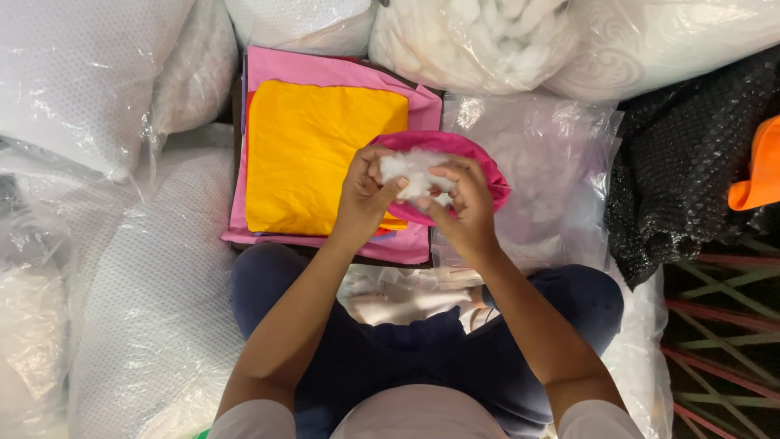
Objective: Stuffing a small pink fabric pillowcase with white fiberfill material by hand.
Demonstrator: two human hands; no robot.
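A pink fabric cover (pixel 479 162) is held up in front of me, its mouth spread wide. White fluffy stuffing (pixel 410 171) fills the opening. My left hand (pixel 363 195) grips the cover's left rim, fingers pressed against the stuffing. My right hand (pixel 465 207) holds the right rim, fingertips pinching into the white fibre. Both hands hover above a stack of folded cloth: a yellow piece (pixel 313 154) lying on a pink piece (pixel 325 73).
Large clear plastic bags of white stuffing (pixel 479 41) surround me at the back and left (pixel 73 81). A crumpled clear bag (pixel 552 171) lies right of the cloth stack. Black bubble wrap (pixel 691 162) and an orange object (pixel 760 171) sit at right.
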